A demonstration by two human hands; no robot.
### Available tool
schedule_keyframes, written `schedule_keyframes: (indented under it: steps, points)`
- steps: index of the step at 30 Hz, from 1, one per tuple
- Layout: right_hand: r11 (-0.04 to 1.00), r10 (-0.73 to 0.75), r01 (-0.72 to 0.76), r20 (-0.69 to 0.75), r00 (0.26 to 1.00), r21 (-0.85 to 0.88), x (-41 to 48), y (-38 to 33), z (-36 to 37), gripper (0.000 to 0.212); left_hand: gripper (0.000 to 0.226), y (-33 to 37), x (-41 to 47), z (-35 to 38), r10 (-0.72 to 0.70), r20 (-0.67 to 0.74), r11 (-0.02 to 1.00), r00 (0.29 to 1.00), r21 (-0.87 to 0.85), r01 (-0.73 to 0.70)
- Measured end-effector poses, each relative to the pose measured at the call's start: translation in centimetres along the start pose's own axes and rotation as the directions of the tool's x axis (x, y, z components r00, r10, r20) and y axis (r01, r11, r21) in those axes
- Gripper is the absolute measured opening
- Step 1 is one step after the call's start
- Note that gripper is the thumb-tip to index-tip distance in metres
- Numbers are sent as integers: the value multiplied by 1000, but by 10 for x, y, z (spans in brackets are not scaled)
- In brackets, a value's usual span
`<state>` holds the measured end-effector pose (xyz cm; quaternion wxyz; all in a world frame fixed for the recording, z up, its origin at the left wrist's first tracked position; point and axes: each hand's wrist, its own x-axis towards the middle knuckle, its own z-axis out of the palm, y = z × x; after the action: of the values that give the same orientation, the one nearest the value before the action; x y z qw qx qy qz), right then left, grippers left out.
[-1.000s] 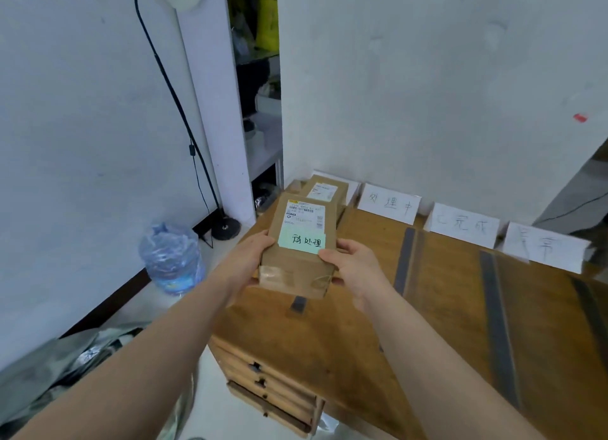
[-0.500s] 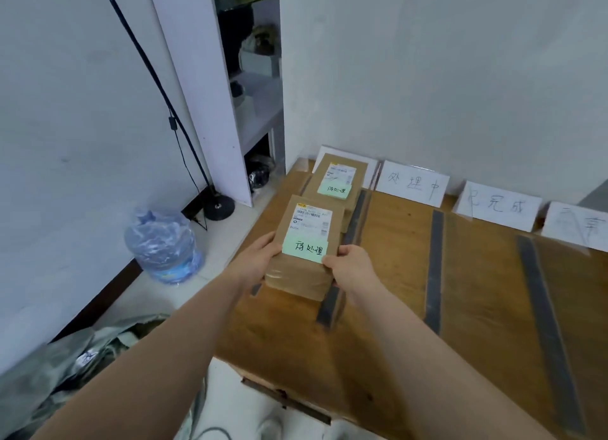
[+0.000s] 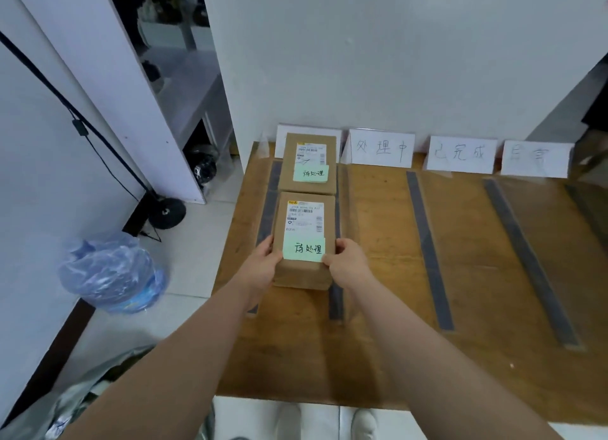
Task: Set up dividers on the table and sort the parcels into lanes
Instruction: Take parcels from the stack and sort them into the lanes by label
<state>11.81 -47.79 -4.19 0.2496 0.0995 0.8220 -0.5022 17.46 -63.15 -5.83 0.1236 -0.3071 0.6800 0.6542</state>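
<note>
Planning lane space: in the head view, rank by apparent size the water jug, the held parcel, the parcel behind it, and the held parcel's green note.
1. Water jug.
2. Held parcel and rear parcel: the held one looks bigger but is nearer, so unranked.
3. Green note.

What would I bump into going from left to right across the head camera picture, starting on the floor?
Blue water jug → black round base → left hand → held parcel → right hand → dark strip → second dark strip.
</note>
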Motion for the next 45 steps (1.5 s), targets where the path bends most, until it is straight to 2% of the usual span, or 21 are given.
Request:
schedule_keyframes:
  steps: [6, 15, 19, 22, 24, 27, 29, 31, 34, 36, 40, 45]
  points:
    - [1000, 24, -23, -28, 999, 9, 8, 8, 12, 33, 49, -7, 13, -4, -38, 20, 999, 999, 1, 38]
    - [999, -12, 10, -51, 999, -39, 15, 13, 20, 31, 50, -7, 18, -5, -8, 19, 999, 1000, 48, 7]
    - [990, -54, 47, -51, 997, -136, 11, 10, 17, 36, 46, 0, 9, 0, 67, -51, 975, 996, 215, -54]
    - [971, -122, 103, -77, 990, -218, 0, -1, 9, 52, 46, 12, -2, 3, 183, -107, 935, 977, 326, -140]
    - [947, -194, 164, -83, 977, -274, -10, -11, -1, 60, 45, 23, -9, 3, 303, -111, 875, 947, 427, -229]
    - [881, -320, 248, -121, 940, -403, -26, -25, -23, 55, 39, 42, -19, 3, 477, -36, 693, 878, 630, -351]
    - [822, -397, 278, -150, 905, -497, -37, -29, -43, 49, 42, 56, -27, 9, 558, 7, 543, 830, 753, -372]
    - [776, -434, 280, -156, 887, -565, -47, -30, -65, 50, 42, 70, -39, 21, 623, 23, 442, 782, 814, -376]
    - [735, -443, 231, -193, 876, -637, -64, -24, -101, 56, 37, 87, -54, 47, 695, 94, 329, 713, 840, -432]
    - [711, -450, 200, -217, 866, -674, -75, -17, -126, 56, 39, 96, -63, 68, 702, 171, 249, 691, 851, -463]
    - [690, -446, 120, -289, 847, -713, -100, 4, -178, 51, 42, 109, -83, 121, 710, 286, 152, 643, 830, -536]
    - [711, -407, 0, -411, 816, -703, -131, 49, -257, 53, 40, 120, -113, 205, 723, 410, 43, 555, 776, -630]
